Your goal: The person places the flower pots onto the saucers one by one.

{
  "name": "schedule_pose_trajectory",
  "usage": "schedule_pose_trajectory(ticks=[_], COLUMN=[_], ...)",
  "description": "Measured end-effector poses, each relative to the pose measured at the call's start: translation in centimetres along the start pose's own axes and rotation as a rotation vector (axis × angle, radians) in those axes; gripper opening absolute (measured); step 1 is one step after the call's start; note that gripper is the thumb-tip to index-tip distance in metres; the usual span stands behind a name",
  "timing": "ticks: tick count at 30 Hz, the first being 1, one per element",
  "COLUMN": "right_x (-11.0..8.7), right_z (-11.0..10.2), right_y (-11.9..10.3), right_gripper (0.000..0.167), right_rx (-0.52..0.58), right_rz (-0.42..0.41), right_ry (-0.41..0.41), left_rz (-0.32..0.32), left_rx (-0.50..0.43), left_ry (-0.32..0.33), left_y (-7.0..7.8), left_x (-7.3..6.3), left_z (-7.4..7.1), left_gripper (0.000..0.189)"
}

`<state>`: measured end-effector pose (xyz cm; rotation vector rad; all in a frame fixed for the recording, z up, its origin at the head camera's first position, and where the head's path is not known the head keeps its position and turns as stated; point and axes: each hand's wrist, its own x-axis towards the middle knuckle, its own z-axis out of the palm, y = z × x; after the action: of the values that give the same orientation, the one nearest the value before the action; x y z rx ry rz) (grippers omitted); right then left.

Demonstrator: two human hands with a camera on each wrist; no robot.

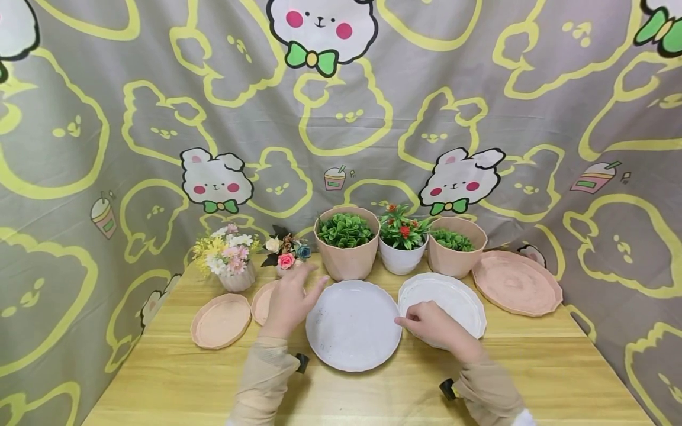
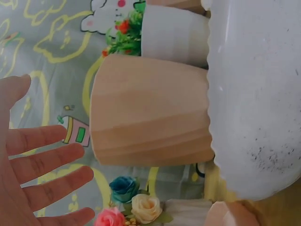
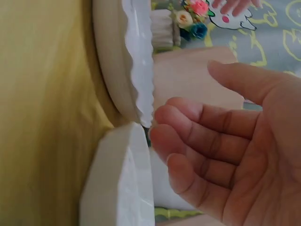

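My left hand (image 1: pixel 289 302), fingers spread and holding nothing, hovers over a small pink saucer (image 1: pixel 260 303), left of the large pale grey round saucer (image 1: pixel 354 326). In the left wrist view, the hand (image 2: pixel 40 165) has straight fingers, apart from the beige-pink pot (image 2: pixel 150 113). My right hand (image 1: pixel 433 323) is above the white saucer (image 1: pixel 463 299), fingertips near the grey saucer's right edge. The right wrist view shows that hand (image 3: pixel 230 146) loosely bent with nothing in it, near the rims of the two saucers. Dark specks mark the grey saucer.
Along the back stand a daisy pot (image 1: pixel 236 278), small roses (image 1: pixel 286 260), a large pink pot (image 1: pixel 348 257), a white pot with red flowers (image 1: pixel 403 259) and another pink pot (image 1: pixel 453 257). Pink saucers lie at left (image 1: pixel 221 321) and far right (image 1: pixel 517 282). A patterned cloth (image 1: pixel 367 142) hangs behind.
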<state>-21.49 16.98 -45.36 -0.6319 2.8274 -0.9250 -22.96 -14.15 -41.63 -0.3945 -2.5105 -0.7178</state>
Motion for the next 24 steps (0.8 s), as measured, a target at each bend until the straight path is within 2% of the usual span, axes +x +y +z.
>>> schedule_pose_trajectory(ticks=[7, 18, 24], right_x=[0.0, 0.1, 0.2], right_z=[1.2, 2.8, 3.3], right_y=[-0.7, -1.6, -1.8], right_gripper=[0.042, 0.039, 0.039], right_rx=[0.023, -0.038, -0.053], right_rz=[0.024, 0.224, 0.276], right_ry=[-0.035, 0.033, 0.061], left_rz=[-0.013, 0.003, -0.004], left_rx=[0.003, 0.021, 0.008], left_ry=[-0.035, -0.033, -0.063], left_y=[0.2, 0.0, -0.3], left_x=[-0.1, -0.2, -0.1], left_z=[0.8, 1.6, 1.9], left_gripper=[0.047, 0.045, 0.044])
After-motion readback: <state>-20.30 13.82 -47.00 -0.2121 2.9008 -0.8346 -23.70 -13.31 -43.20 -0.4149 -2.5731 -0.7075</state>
